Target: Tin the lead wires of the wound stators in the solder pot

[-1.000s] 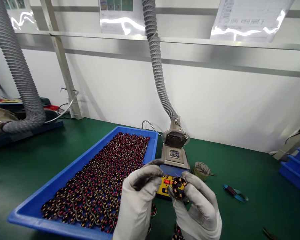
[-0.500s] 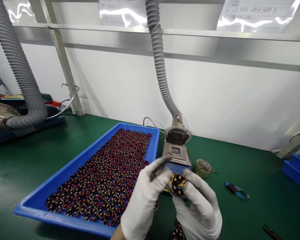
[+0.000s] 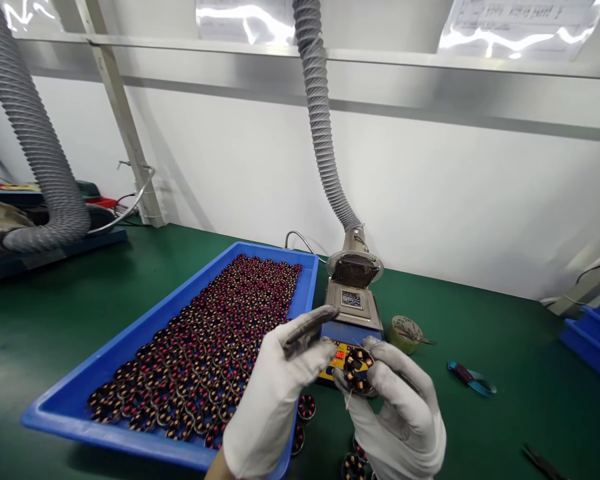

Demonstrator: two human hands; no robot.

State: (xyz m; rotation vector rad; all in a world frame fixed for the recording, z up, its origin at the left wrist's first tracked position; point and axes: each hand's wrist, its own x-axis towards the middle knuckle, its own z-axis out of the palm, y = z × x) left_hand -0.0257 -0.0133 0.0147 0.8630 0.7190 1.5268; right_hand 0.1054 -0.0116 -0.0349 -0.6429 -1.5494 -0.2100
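Both my hands wear white gloves with grey, soiled fingertips. My right hand (image 3: 400, 413) holds a small round wound coil part (image 3: 357, 370), dark with copper windings, between thumb and fingers in front of the solder pot (image 3: 351, 313). My left hand (image 3: 280, 387) is raised just left of the part, fingers stretched toward it; its fingertips appear to pinch a thin wire lead, which is too small to make out. A blue tray (image 3: 130, 347) at the left holds several rows of like parts.
A grey fume hose (image 3: 325, 133) comes down to the solder pot's hood. A small round tin (image 3: 404, 331) and blue-handled cutters (image 3: 467, 379) lie to the right on the green mat. Loose parts (image 3: 305, 407) lie near my wrists. Blue bins (image 3: 595, 333) stand far right.
My left hand has drawn slightly left and away from the part, with its fingers stretched out. The right hand keeps the part in nearly the same place. The view shifted a little.
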